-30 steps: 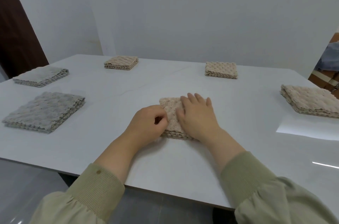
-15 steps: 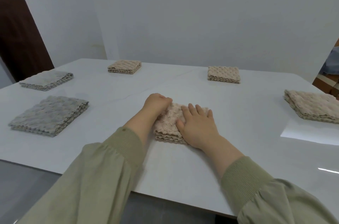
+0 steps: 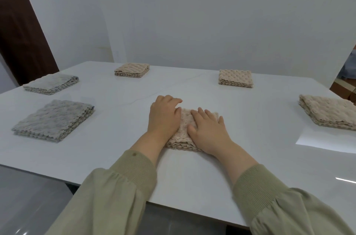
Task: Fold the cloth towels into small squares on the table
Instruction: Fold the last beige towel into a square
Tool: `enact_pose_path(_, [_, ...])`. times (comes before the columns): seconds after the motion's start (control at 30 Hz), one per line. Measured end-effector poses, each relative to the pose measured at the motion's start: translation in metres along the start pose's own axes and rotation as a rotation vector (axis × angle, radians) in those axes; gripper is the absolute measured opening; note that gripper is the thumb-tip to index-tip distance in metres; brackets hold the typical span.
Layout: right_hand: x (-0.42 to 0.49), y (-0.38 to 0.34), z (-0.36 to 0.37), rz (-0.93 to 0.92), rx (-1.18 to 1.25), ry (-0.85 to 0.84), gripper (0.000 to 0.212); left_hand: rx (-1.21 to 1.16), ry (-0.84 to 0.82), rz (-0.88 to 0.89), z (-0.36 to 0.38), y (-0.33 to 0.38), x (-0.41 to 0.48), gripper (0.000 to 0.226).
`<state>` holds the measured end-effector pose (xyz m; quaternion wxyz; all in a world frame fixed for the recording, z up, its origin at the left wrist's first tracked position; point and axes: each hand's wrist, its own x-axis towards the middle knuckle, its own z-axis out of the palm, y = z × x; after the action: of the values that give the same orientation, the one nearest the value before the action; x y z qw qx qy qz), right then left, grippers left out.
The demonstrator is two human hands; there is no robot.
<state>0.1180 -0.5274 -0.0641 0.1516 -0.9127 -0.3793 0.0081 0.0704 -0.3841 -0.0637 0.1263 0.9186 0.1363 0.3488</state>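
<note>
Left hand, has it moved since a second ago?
Yes. The left hand slid away from the person along the middle towel, from its near left corner to its far edge.

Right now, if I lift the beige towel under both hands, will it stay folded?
Likely floppy: the beige towel is soft stacked layers with loose wavy edges, so it may unfold if lifted by one edge. Probably light: thin cloth.

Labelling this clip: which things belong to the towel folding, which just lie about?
Job: centre towel; left hand; right hand; table; near grey towel; far grey towel; back-left towel; back-right towel; right beige towel.
Lying about: dark door; wall.
</note>
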Motion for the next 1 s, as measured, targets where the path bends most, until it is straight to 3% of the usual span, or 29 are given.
enact_pose_path(0.03, [-0.001, 0.0, -0.001, -0.001, 0.006, 0.011, 0.057, -0.051, -0.066, 0.052, -0.001, -0.001, -0.003, 0.039])
enact_pose_path(0.13, [-0.001, 0.002, -0.001, 0.014, -0.017, -0.02, 0.056, -0.013, -0.56, 0.007, -0.002, -0.01, -0.013, 0.045])
enact_pose_path(0.2, [0.001, 0.002, -0.001, 0.038, -0.032, -0.059, 0.056, 0.071, -0.694, -0.053, -0.004, -0.015, -0.015, 0.046])
enact_pose_path(0.6, [-0.003, 0.029, -0.011, 0.166, 0.125, -0.018, 0.056, -0.045, -0.527, -0.072, -0.007, -0.017, -0.023, 0.05])
enact_pose_path(1.0, [-0.031, 0.058, -0.023, 0.228, 0.22, 0.119, 0.049, -0.041, -0.552, -0.129, 0.001, 0.038, -0.037, 0.051])
